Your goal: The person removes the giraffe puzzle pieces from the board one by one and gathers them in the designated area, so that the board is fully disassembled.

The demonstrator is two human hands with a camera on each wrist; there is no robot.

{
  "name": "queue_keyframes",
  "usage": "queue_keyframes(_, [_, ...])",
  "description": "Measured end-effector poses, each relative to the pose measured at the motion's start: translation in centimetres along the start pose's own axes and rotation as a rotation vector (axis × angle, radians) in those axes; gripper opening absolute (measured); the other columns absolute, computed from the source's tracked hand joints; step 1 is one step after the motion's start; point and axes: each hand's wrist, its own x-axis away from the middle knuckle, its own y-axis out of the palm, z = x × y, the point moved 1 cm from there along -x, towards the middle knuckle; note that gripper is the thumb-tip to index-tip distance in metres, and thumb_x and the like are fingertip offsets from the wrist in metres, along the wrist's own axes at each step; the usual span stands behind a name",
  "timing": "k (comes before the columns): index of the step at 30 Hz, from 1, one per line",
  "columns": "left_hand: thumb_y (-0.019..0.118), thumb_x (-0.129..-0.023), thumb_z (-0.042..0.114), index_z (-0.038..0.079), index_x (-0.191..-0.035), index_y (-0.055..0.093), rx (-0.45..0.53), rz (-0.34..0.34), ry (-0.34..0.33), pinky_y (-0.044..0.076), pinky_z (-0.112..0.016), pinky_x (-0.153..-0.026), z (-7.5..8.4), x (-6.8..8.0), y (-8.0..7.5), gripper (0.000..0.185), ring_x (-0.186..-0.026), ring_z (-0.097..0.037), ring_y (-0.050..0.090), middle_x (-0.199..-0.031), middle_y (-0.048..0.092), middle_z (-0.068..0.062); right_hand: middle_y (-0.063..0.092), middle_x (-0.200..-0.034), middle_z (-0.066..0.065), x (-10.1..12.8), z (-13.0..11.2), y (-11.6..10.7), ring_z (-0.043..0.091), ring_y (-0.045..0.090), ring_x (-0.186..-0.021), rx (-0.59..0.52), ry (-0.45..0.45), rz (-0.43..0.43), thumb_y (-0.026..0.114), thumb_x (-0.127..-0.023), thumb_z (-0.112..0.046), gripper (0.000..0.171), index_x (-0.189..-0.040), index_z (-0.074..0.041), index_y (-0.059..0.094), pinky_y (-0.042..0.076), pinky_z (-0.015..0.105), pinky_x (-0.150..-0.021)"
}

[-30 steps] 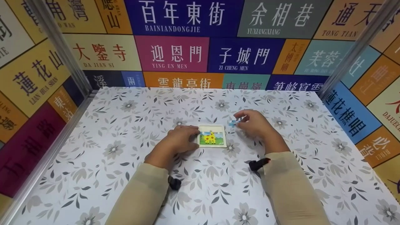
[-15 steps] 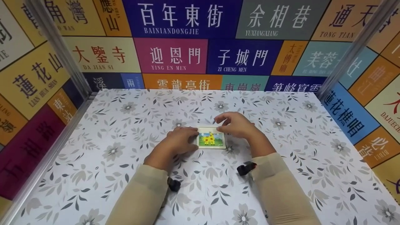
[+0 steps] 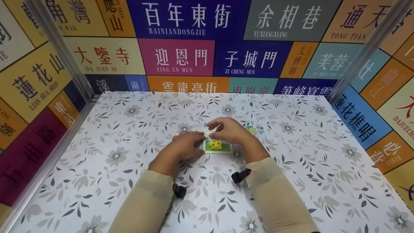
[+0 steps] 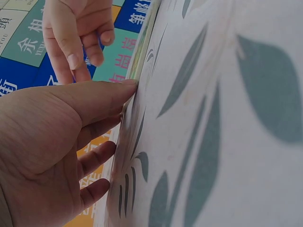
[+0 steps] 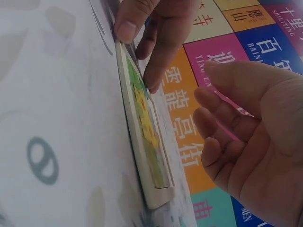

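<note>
A small cream-framed jigsaw puzzle (image 3: 219,152) lies flat on the table, its picture a yellow spotted giraffe on green. At its left end, my left hand (image 3: 185,145) grips the frame, thumb on the near corner and fingertips on the far side; the right wrist view shows this hold on the frame (image 5: 136,156). My right hand (image 3: 231,131) hovers over the puzzle's upper part with bent fingers, hiding the giraffe's head. In the right wrist view, a gap separates the thumb and fingers of my right hand (image 5: 255,132); whether a piece sits within it is unclear.
Loose puzzle pieces (image 3: 259,130) lie on the table just right of my right hand. The leaf-patterned tablecloth (image 3: 207,194) spreads all round. Coloured sign-printed walls (image 3: 181,58) enclose the back and both sides.
My right hand has moved left from beside a light blue puzzle piece to above the puzzle, uncovering loose pieces at its right. My left hand has stayed at the frame.
</note>
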Motion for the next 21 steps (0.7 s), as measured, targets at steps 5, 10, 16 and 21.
queue_keyframes(5, [0.076, -0.098, 0.04, 0.028, -0.154, 0.06, 0.005, 0.011, 0.011, 0.033, -0.064, -0.123, -0.1, 0.0, 0.1, 0.059, -0.157, -0.031, 0.041, -0.167, 0.05, 0.009, 0.073, -0.136, 0.007, -0.2, 0.5, 1.0, 0.029, 0.071, -0.123, 0.015, 0.019, -0.065, 0.082, -0.094, -0.025, 0.047, -0.14, -0.015, 0.071, 0.06, 0.045, -0.101])
queue_keyframes(10, [0.077, -0.098, 0.039, 0.028, -0.154, 0.059, 0.003, 0.022, 0.028, 0.034, -0.064, -0.121, -0.3, 0.0, 0.2, 0.06, -0.155, -0.031, 0.042, -0.167, 0.051, 0.008, 0.072, -0.139, 0.006, -0.3, 1.2, 1.8, 0.029, 0.069, -0.125, 0.077, 0.05, -0.101, 0.083, -0.09, -0.019, 0.05, -0.139, -0.016, 0.072, 0.057, 0.047, -0.106])
queue_keyframes(16, [0.077, -0.098, 0.037, 0.025, -0.154, 0.06, 0.022, 0.01, 0.029, 0.034, -0.064, -0.122, -0.3, 0.1, 0.1, 0.06, -0.156, -0.031, 0.04, -0.168, 0.049, 0.008, 0.072, -0.136, 0.005, -0.2, 1.5, 2.0, 0.024, 0.068, -0.11, 0.119, 0.054, -0.086, 0.084, -0.088, -0.015, 0.05, -0.137, -0.015, 0.073, 0.057, 0.043, -0.099])
queue_keyframes(21, [0.076, -0.099, 0.037, 0.025, -0.154, 0.06, 0.031, 0.003, 0.022, 0.033, -0.064, -0.122, -0.2, 0.3, 0.0, 0.059, -0.157, -0.03, 0.039, -0.168, 0.048, 0.008, 0.072, -0.132, 0.006, -0.2, 1.7, 2.0, 0.02, 0.067, -0.101, 0.127, 0.045, -0.088, 0.085, -0.088, -0.016, 0.051, -0.137, -0.014, 0.074, 0.057, 0.038, -0.091])
